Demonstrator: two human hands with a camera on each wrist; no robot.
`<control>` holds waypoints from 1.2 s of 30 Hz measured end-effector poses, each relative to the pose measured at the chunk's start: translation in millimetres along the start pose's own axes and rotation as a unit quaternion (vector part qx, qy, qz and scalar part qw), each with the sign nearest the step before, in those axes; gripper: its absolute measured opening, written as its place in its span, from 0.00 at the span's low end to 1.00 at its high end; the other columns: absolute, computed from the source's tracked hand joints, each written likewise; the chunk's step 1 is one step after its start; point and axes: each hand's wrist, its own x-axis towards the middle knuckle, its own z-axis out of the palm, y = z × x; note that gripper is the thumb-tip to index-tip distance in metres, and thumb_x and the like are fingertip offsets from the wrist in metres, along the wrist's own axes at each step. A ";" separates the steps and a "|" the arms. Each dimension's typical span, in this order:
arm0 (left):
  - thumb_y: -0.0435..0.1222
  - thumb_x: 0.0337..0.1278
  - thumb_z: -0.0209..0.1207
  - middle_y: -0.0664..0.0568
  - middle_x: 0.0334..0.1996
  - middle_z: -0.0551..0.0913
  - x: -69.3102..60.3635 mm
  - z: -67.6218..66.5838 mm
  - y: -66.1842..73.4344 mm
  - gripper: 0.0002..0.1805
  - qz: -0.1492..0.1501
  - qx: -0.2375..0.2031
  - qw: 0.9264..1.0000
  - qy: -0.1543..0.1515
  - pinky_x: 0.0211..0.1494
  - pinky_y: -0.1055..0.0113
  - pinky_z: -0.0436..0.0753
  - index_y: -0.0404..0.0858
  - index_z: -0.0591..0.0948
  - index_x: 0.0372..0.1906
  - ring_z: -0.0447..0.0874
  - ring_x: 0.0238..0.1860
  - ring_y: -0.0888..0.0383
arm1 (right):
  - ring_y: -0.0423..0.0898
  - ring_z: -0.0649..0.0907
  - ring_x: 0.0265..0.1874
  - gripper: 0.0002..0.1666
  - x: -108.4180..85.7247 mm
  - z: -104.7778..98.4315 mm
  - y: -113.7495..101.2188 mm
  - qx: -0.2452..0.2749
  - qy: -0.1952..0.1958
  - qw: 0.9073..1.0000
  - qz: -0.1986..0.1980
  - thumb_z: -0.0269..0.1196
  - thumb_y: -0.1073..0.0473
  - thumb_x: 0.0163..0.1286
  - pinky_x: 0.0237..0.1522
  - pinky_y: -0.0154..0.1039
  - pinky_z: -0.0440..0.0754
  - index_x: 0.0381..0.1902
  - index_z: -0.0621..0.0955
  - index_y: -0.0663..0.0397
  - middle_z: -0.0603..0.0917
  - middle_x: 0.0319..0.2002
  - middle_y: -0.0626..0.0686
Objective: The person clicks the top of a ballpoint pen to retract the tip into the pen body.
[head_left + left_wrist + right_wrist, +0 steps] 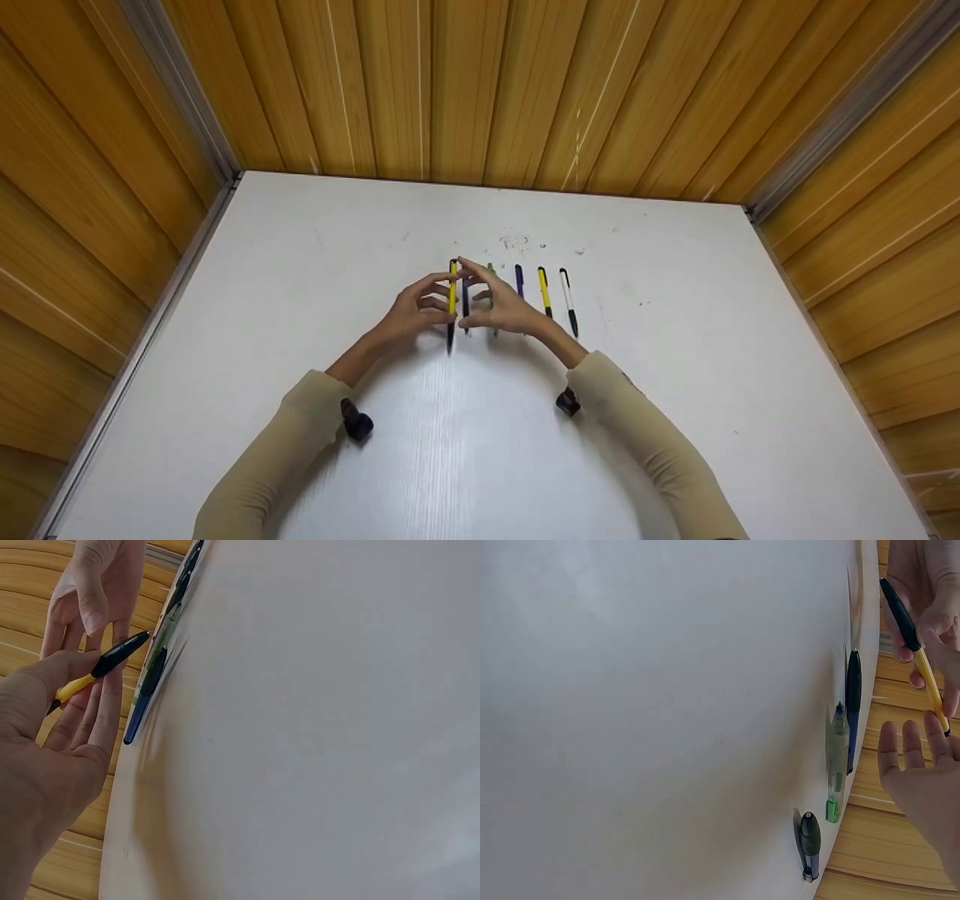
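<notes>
A yellow ballpoint pen [452, 296] with black ends is pinched between the thumb and fingers of my left hand [409, 311], above the white table. In the right wrist view, this pen [928, 675] slants, its black grip end away from my right hand [926, 787]. The right hand [511, 307] is spread, with a fingertip at the pen's far end; whether it touches is hard to tell. Below the hands lie a dark blue pen [466, 296] and a clear pen with green parts [836, 765], partly covered by the right hand in the head view.
Right of these lie another blue pen [519, 277], partly covered, a yellow and black pen [545, 291] and a white and black pen [569, 301], in a row on the white table [450, 450]. Wood-patterned walls [465, 90] enclose the table's back and sides.
</notes>
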 end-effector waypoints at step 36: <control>0.26 0.67 0.61 0.32 0.60 0.77 4.3 0.9 -1.3 0.27 -0.002 -0.010 0.999 0.031 0.52 0.56 0.91 0.36 0.73 0.69 0.88 0.50 0.43 | 0.58 0.71 0.67 0.72 7.4 15.3 5.5 -0.068 0.037 0.997 -0.017 0.81 0.61 0.51 0.66 0.54 0.79 0.83 0.48 0.56 0.67 0.71 0.62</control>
